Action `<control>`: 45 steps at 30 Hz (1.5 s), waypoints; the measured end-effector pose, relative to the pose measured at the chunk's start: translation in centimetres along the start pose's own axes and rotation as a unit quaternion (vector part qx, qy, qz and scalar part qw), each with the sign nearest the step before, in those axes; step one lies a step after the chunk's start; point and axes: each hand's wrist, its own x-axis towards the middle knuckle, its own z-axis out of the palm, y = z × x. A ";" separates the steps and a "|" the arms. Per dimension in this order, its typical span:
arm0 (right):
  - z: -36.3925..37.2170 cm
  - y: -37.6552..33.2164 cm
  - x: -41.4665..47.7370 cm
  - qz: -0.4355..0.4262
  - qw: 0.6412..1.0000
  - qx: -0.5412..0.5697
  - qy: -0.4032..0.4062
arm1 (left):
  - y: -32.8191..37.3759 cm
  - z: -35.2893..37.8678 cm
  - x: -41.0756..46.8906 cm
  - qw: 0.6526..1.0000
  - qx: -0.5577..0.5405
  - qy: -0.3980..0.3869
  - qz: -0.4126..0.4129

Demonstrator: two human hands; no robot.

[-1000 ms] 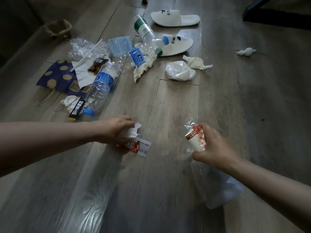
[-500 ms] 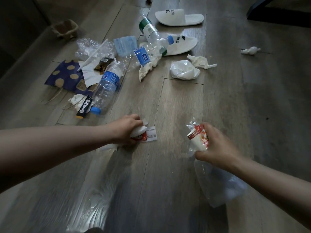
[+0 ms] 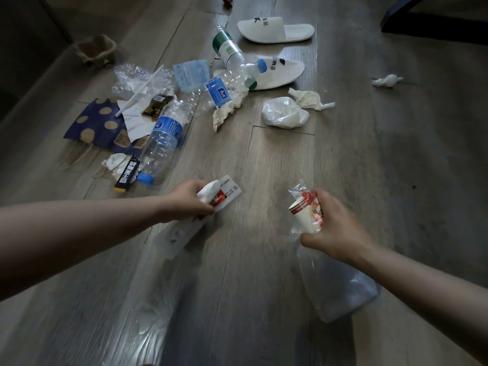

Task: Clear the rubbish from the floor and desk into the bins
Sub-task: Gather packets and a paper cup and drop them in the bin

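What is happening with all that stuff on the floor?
A person is picking rubbish up off a wooden floor. The left hand grips a crumpled tissue and a red and white packet. The right hand holds a paper cup together with a clear plastic bag. Plastic bottles, tissues and a dotted blue bag lie farther off, not yet picked up. No bin is in view.

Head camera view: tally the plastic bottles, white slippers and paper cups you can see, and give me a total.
Plastic bottles: 3
White slippers: 2
Paper cup, held in the right hand: 1
Total: 6
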 end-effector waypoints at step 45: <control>-86.1 -38.8 -37.0 0.119 0.908 0.170 0.364 | 75.0 -26.7 -59.0 0.943 -0.239 -0.037 0.228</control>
